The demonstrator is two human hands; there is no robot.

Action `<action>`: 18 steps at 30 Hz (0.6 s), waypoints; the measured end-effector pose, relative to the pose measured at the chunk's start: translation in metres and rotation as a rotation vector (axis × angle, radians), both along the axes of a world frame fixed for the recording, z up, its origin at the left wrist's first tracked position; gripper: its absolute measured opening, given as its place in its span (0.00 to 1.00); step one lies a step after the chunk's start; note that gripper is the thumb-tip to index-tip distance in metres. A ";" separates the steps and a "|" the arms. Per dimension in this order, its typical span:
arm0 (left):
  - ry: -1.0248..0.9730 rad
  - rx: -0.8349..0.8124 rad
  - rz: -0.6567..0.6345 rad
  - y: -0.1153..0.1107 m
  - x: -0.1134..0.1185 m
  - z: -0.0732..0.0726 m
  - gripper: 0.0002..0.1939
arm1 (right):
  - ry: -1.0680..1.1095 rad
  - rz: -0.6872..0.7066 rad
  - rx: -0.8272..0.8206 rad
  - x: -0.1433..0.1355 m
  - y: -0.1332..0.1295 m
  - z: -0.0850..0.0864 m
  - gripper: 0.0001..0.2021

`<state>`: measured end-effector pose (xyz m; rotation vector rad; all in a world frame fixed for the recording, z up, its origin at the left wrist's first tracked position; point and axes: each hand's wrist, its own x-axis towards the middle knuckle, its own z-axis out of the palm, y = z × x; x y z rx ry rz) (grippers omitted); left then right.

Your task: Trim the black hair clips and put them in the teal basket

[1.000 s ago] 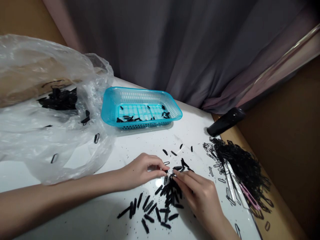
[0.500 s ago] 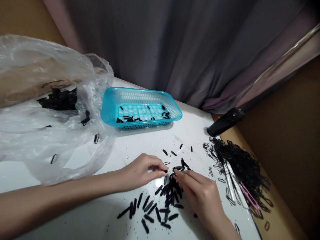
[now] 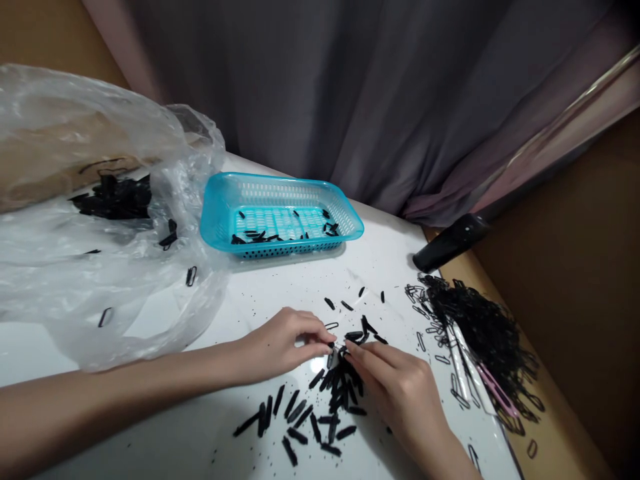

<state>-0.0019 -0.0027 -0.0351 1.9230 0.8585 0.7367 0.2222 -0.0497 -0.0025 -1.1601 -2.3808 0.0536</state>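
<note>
The small, slim black pieces, apparently plastic [image 3: 340,392], lie heaped and scattered on the glossy white tabletop [image 3: 390,257] beside the fingers, and look light, stiff and easily flicked away — likely best pinched mid-length. The left hand [image 3: 287,341] and right hand [image 3: 403,383] each show a narrow grip — what either holds is too small to tell.

On my feed, the white desk [image 3: 190,430] carries a blue basket [image 3: 214,217]. Left of the basket spreads a clear plastic bag [image 3: 165,320]; on its near side I see scattered small black pieces [image 3: 341,387]; rightward, a black cylinder [image 3: 450,243] and heaped black loops [image 3: 485,327].
</note>
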 end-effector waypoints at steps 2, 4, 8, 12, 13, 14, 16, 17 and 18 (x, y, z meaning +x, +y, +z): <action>0.000 0.009 0.000 0.000 0.000 0.000 0.06 | -0.031 0.003 0.027 -0.001 0.000 0.001 0.13; -0.001 0.008 0.000 -0.001 0.001 0.000 0.06 | -0.042 0.007 0.041 -0.001 -0.001 0.002 0.14; -0.006 -0.040 0.014 -0.001 0.001 0.002 0.06 | -0.001 0.033 0.065 -0.001 -0.001 0.002 0.14; -0.037 -0.112 0.010 -0.001 0.001 0.005 0.07 | 0.049 0.040 0.054 -0.001 -0.001 0.000 0.13; -0.043 -0.133 0.006 -0.001 0.000 0.005 0.07 | 0.064 0.041 0.045 -0.002 -0.001 -0.001 0.12; -0.048 -0.155 0.000 -0.001 0.000 0.006 0.08 | 0.084 0.045 0.034 -0.002 -0.001 -0.001 0.11; -0.063 -0.204 -0.018 0.000 -0.001 0.007 0.08 | 0.142 0.054 0.015 -0.002 0.000 -0.002 0.09; -0.076 -0.230 -0.031 0.000 -0.001 0.007 0.08 | 0.175 0.062 0.007 -0.002 0.000 -0.002 0.09; -0.090 -0.253 -0.044 0.001 -0.001 0.007 0.08 | 0.206 0.072 -0.002 -0.002 0.001 -0.002 0.09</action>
